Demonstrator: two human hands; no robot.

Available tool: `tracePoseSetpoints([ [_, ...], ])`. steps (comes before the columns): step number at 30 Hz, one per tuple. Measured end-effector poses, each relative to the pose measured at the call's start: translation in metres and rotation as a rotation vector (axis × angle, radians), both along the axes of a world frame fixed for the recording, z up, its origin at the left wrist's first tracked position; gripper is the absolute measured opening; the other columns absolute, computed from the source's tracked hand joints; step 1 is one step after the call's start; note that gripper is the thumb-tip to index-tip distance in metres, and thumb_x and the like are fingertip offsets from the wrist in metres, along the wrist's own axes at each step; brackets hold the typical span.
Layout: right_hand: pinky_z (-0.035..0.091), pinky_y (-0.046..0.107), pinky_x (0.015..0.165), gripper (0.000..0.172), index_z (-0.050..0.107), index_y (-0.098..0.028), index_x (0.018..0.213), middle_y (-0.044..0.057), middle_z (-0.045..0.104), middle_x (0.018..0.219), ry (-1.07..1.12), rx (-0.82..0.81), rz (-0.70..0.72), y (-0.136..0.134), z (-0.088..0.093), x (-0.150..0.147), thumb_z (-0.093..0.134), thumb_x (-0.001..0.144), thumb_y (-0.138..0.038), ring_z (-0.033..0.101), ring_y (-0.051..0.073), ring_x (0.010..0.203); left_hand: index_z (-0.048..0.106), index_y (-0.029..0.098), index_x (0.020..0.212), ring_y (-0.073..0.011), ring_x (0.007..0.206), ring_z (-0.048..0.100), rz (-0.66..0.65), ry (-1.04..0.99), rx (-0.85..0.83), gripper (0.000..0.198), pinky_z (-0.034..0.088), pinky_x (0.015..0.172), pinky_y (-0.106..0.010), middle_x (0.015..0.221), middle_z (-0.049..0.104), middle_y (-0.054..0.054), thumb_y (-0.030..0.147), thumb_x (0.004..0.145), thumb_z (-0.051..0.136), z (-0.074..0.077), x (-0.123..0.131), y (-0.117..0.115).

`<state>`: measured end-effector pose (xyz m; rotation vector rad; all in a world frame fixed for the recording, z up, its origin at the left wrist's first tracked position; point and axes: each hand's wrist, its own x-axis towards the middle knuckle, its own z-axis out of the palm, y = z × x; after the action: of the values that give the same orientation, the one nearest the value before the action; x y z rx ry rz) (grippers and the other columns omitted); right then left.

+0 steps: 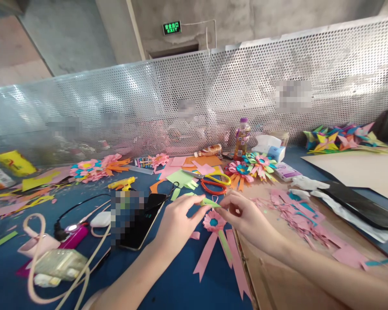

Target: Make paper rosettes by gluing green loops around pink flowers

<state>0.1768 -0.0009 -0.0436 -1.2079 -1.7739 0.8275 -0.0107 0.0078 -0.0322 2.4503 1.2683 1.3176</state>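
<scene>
Between my left hand (pixel 184 213) and my right hand (pixel 237 211) is a small light green paper strip (pixel 210 203), pinched at either end by thumb and fingers. Just below it on the blue table lies a pink paper flower (pixel 214 221) with a blue centre. Pink paper tails (pixel 205 256) with notched ends and a green one spread down from the flower. Beyond my hands rest scissors with red and yellow handles (pixel 215 186). Light green paper pieces (pixel 183 178) lie to their left.
A phone (pixel 144 224), cables and a pink power strip (pixel 73 237) lie left. A yellow glue gun (pixel 122 184) sits behind them. Cardboard (pixel 271 271) with pink scraps (pixel 297 219) is at right. Finished flowers (pixel 261 165), a drink bottle (pixel 242 140) and a perforated metal screen (pixel 194 90) stand beyond.
</scene>
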Motion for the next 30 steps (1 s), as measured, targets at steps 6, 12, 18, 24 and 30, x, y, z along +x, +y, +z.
tracePoseSetpoints([
  [6,0.032,0.027,0.056,0.011,0.057,-0.022,0.080,0.000,0.049,0.080,0.013,-0.028,-0.003,-0.0006,0.0013,-0.0013,0.059,0.083,-0.033,0.039,0.012,0.062,0.066,0.019,0.091,-0.0174,0.079,0.068,0.041,0.026,0.041,0.012,0.056,0.074,-0.029,0.088,0.073,-0.003,0.026,0.081,0.064,0.0007,-0.0014,0.0012],
  [12,0.033,0.027,0.059,0.007,0.058,-0.022,0.081,0.000,0.050,0.079,0.026,-0.028,-0.012,0.0006,0.0001,0.0004,0.055,0.084,-0.028,0.041,0.013,0.065,0.066,0.019,0.090,-0.0167,0.078,0.068,0.036,0.027,0.032,0.012,0.055,0.074,-0.028,0.088,0.072,-0.003,0.026,0.081,0.064,0.0005,-0.0014,0.0008],
  [18,0.033,0.027,0.057,0.010,0.058,-0.022,0.079,0.000,0.050,0.076,0.042,-0.013,-0.021,0.0013,0.0008,-0.0002,0.057,0.082,-0.031,0.040,0.013,0.063,0.066,0.019,0.089,-0.0169,0.077,0.068,0.024,0.022,0.053,0.011,0.056,0.073,-0.028,0.086,0.073,-0.003,0.027,0.082,0.063,0.0013,-0.0009,0.0013],
  [24,0.032,0.027,0.057,0.011,0.058,-0.022,0.081,0.000,0.050,0.081,0.040,-0.017,-0.004,0.0009,-0.0003,0.0000,0.059,0.082,-0.034,0.040,0.013,0.064,0.066,0.019,0.091,-0.0167,0.077,0.068,0.039,0.028,0.024,0.013,0.054,0.072,-0.028,0.086,0.072,-0.003,0.026,0.081,0.064,0.0025,-0.0006,0.0006],
  [30,0.032,0.028,0.058,0.010,0.059,-0.022,0.082,0.001,0.051,0.082,0.047,0.004,-0.003,0.0013,-0.0009,0.0010,0.054,0.086,-0.030,0.041,0.013,0.065,0.066,0.019,0.091,-0.0165,0.077,0.067,0.050,0.038,0.000,0.013,0.053,0.072,-0.027,0.085,0.072,-0.003,0.027,0.081,0.063,0.0011,-0.0013,0.0008],
])
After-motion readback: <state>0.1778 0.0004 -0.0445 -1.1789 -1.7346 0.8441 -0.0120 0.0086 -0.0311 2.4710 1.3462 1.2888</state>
